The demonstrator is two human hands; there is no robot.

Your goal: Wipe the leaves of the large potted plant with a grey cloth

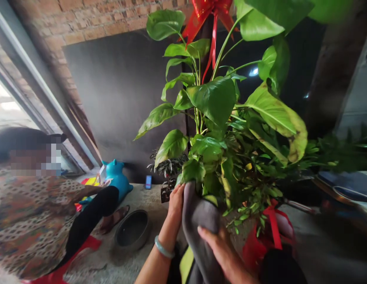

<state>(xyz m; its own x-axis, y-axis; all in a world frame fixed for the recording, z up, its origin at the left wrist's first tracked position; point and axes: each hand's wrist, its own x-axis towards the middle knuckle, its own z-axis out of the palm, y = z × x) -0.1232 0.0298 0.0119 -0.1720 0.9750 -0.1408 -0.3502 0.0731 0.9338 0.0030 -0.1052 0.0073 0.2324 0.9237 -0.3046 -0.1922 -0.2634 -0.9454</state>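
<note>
The gray cloth [199,215] lies between both hands, its upper end against a low leaf [193,170] of the green plant [214,96]. The right hand [221,244] grips the cloth, thumb on top, remaining fingers hidden. The left hand [175,203] meets the cloth's left edge; whether its fingers pinch cannot be told. Caution: sideways pull may tear the leaf; bunched folds may snag neighboring stems.

Floor [112,264] grey, rough, concrete-looking, marked in patches. Directly on it: round dark basin [131,230], open side up; sandalled foot [116,219] just behind; blue animal figure [117,179] farther back; small dark plant pot [165,195]; phone [148,182] upright, near the pot.
</note>
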